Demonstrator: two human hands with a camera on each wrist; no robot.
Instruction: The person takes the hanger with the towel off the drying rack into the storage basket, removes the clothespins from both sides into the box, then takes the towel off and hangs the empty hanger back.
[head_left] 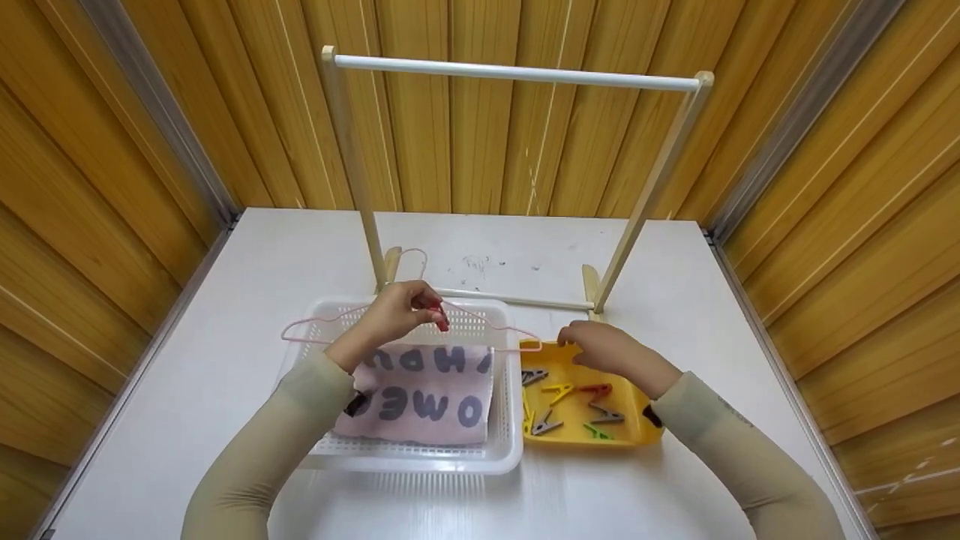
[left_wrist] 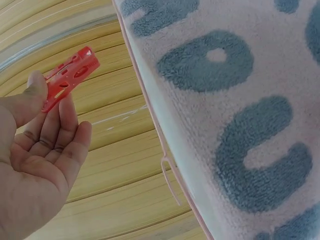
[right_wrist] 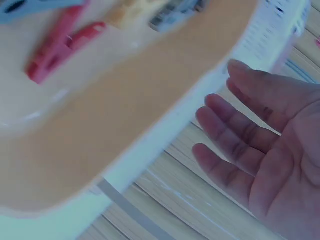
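Observation:
My left hand point(head_left: 397, 309) pinches a red clothespin point(left_wrist: 75, 72) between thumb and fingers, above the back half of the white basket point(head_left: 507, 450). Below it, a pink wire hanger point(head_left: 517, 331) spans the basket, its hook toward the rack. A pink towel point(head_left: 431, 429) with grey letters lies in the basket, its upper edge close to the hanger's lower wire. The right hand point(head_left: 611, 351) holds nothing, fingers loosely bent, over the back rim of the yellow bin point(head_left: 626, 435). In the right wrist view, its fingertips point(right_wrist: 205, 117) are beside the bin's edge.
Several clothespins point(head_left: 559, 391) in yellow, grey, red and green lie in the yellow bin, right against the basket. Behind stands a rack with wooden posts point(head_left: 651, 187) and a white top bar point(head_left: 517, 73). Wood-patterned walls point(head_left: 862, 225) enclose the white table point(head_left: 720, 450).

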